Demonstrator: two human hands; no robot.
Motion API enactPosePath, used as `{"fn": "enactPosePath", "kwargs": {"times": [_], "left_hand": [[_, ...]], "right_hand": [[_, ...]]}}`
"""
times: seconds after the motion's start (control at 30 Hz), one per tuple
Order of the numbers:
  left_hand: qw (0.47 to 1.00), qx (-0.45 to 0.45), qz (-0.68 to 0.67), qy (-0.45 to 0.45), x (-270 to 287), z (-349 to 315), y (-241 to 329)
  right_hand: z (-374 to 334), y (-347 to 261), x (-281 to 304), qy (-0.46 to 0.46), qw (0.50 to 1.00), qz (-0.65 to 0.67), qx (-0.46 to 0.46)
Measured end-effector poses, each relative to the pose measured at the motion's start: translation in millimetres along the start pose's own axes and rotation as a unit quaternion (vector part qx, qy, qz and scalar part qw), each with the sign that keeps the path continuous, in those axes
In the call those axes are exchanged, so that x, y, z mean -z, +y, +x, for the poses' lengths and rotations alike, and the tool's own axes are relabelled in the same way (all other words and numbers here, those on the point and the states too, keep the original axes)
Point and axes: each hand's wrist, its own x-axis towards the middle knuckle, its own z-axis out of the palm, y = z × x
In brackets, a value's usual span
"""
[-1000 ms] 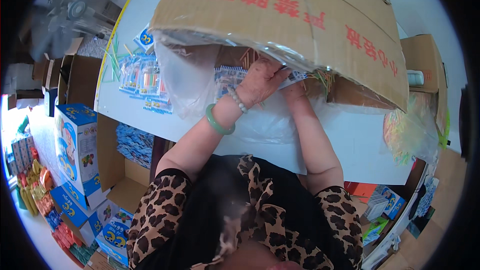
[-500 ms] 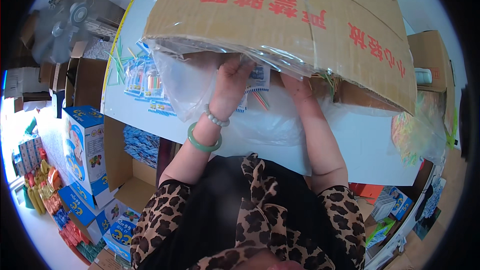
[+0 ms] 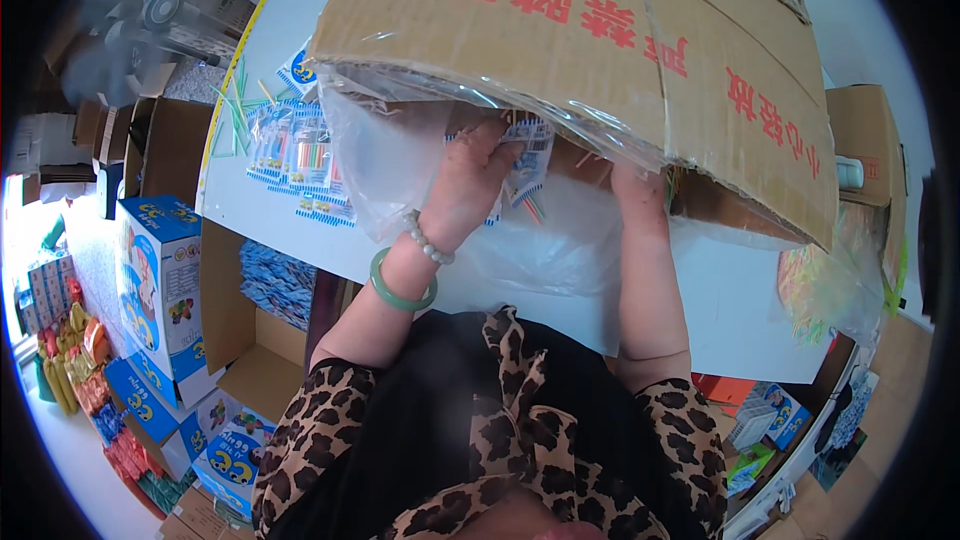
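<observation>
A big cardboard box (image 3: pixel 570 30) lies on its side on the white table, with its mouth toward me and a clear plastic liner (image 3: pixel 380 150) hanging out. My left hand (image 3: pixel 478 165) is at that mouth, thumb and fingers closed on a small clear packet (image 3: pixel 530 155) with blue printed edges. Below the packet a few thin coloured sticks (image 3: pixel 532 208) show. My right hand (image 3: pixel 638 188) reaches under the box's upper edge, beside more thin sticks (image 3: pixel 676 186). Its fingertips are hidden by the box and film.
Several filled packets (image 3: pixel 300 150) and loose green sticks (image 3: pixel 236 120) lie on the table (image 3: pixel 260 225) at the left. A bag of coloured sticks (image 3: pixel 825 270) hangs at the right edge. An open carton (image 3: pixel 265 370) of blue packets and blue-white boxes (image 3: pixel 165 290) stand at the lower left.
Both hands have come slightly nearer to me, and more of the left thumb and fingers shows against the packet. The view has shifted a little, so the box appears farther right.
</observation>
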Motion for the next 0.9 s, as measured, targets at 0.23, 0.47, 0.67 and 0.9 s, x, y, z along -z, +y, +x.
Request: {"fn": "enactPosePath", "kwargs": {"times": [0.23,0.47,0.67,0.9], "left_hand": [[0.987,0.055,-0.153,-0.005,-1,-5,16],[0.992,0.083,-0.051,-0.077,2,-8,23],[0.999,-0.001,0.028,-0.045,8,-4,13],[0.999,-0.034,-0.040,-0.014,10,-9,16]], "right_hand": [[8,-35,38,0.022,0.890,0.437,-0.127],[18,-55,54,0.124,0.925,0.347,-0.096],[9,-35,25,0.018,0.969,0.240,-0.059],[23,-33,39,-0.160,0.967,0.193,-0.039]]}}
